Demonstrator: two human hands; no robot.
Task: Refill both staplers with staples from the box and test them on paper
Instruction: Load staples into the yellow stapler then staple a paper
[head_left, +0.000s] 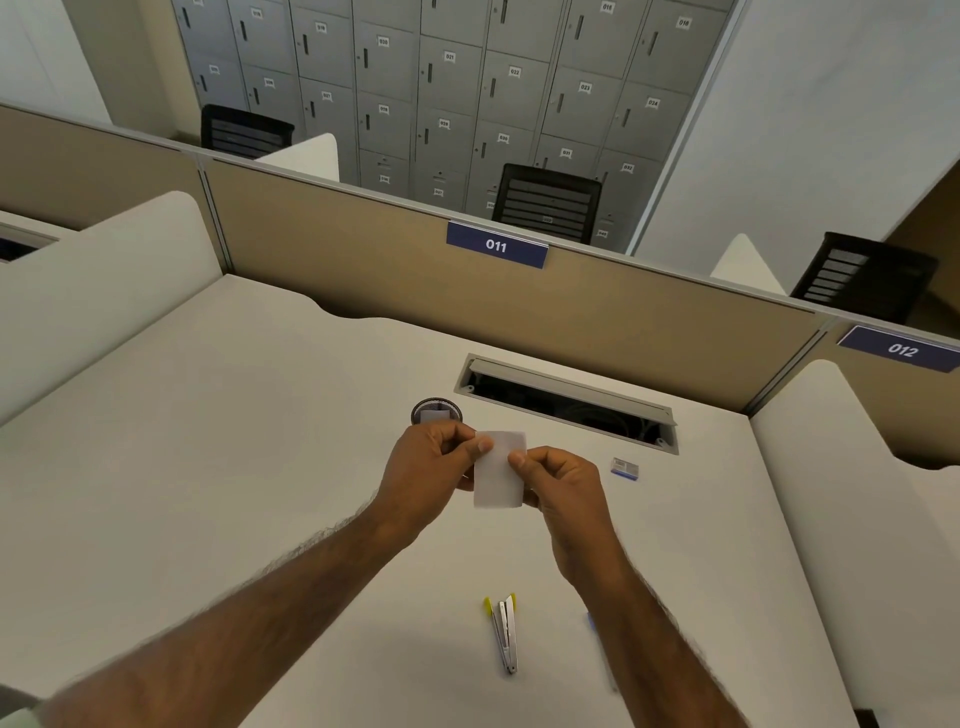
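Note:
A small white piece of paper (498, 470) is held above the middle of the desk. My left hand (434, 467) pinches its upper left edge and my right hand (558, 480) pinches its right side. A metal stapler with yellow ends (505, 631) lies on the desk nearer to me, between my forearms, its arms slightly spread. A small blue and white staple box (625, 468) sits on the desk to the right of my right hand. A bit of blue shows beside my right forearm (590, 618); what it is cannot be told.
A round black mesh holder (436, 410) stands just behind my left hand. An open cable tray slot (566, 402) runs along the back right of the white desk (234, 467). Tan partitions with signs 011 (496, 244) and 012 enclose the desk.

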